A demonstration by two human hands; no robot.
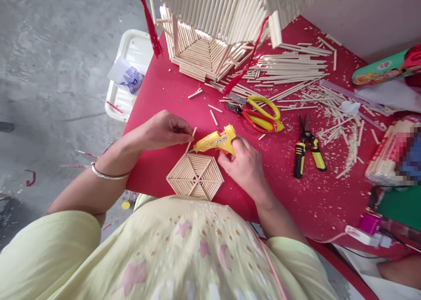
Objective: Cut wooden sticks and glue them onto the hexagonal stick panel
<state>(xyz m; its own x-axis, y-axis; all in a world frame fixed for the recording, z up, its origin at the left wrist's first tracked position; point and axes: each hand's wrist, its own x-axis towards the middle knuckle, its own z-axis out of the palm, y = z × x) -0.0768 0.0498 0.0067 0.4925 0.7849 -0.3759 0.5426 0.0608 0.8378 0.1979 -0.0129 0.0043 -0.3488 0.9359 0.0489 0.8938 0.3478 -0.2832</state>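
A short wooden stick (189, 146) is pinched between the thumb and fingertips of my left hand (164, 131). It stands tilted, its lower end at the far left corner of a hexagonal panel made of wooden sticks (205, 170). My right hand (245, 166) is wrapped round the handle of a yellow hot glue gun (210, 142). The nozzle points left, close to the stick's lower end; whether it touches cannot be made out. The panel lies flat near the table's front edge, just before my body.
A large wooden-stick lantern (210, 10) with red tassels (151, 32) stands at the back. Red-and-yellow-handled cutters (259, 113), pruning snips (308, 146), and loose sticks (289, 67) with scraps lie on the red table (279, 194). A person's arm (403, 269) shows at lower right.
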